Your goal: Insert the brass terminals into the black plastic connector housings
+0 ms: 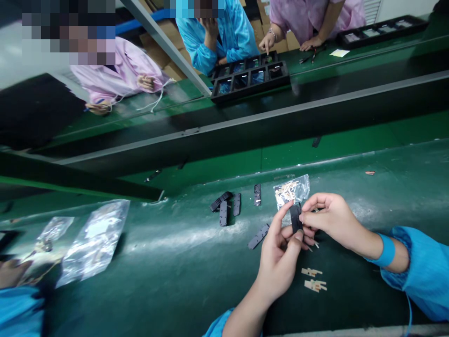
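A small black rectangular plastic part is upright between the fingers of my left hand, its thumb against the lower end. My right hand has thumb and forefinger pinched at the part's right edge; whether a tiny piece sits in that pinch is hidden. Just behind my hands lies a clear bag of small pale pieces. Several cream-coloured flat pieces rest on the green bench nearer me. Left of my left hand is another black part.
More black parts lie mid-bench, partly piled. Large clear plastic bags are at the left, near a co-worker's hand. Beyond a raised rail, people sit by a black compartment tray. A green post juts in from the left.
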Action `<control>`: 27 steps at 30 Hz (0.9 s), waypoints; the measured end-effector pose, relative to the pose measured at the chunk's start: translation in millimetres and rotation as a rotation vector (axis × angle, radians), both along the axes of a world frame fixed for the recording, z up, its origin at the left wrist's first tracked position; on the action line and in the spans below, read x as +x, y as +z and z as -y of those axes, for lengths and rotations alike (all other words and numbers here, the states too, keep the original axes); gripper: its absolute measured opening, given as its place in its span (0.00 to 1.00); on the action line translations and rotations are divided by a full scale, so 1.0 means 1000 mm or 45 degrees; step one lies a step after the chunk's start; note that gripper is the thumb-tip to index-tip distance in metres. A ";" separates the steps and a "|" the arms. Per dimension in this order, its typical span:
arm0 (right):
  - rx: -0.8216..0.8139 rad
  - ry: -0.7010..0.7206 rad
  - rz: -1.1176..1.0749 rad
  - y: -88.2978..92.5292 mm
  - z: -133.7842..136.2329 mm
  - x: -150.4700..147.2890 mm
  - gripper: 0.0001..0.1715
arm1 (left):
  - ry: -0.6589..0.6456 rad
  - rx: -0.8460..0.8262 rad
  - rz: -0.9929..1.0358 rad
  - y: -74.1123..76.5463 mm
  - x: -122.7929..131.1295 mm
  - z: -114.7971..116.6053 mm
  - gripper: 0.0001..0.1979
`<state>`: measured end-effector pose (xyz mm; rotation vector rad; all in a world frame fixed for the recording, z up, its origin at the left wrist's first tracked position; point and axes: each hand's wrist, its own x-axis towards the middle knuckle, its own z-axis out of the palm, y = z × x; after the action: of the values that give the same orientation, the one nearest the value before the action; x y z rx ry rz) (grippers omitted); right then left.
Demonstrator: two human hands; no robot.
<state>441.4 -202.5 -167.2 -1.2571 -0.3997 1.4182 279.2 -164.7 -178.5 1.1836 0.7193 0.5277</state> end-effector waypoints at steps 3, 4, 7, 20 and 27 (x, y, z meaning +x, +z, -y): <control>0.001 0.001 -0.002 0.000 0.000 0.000 0.09 | 0.009 0.005 -0.004 0.000 0.000 0.000 0.29; 0.001 0.001 -0.003 0.000 0.000 0.000 0.09 | 0.010 0.005 -0.005 0.000 0.000 0.000 0.29; 0.002 0.004 -0.011 0.000 0.000 0.000 0.09 | 0.006 0.005 -0.003 0.000 0.000 0.000 0.29; -0.016 0.080 0.006 0.000 0.002 0.001 0.15 | 0.017 0.041 0.008 0.000 0.000 -0.001 0.29; 0.049 0.135 0.014 0.003 0.001 0.003 0.18 | 0.014 0.038 -0.018 0.003 -0.002 -0.001 0.29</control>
<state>444.6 -203.0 -164.7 -1.2283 -0.5051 1.4862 277.1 -163.5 -175.4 1.2132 0.7326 0.5413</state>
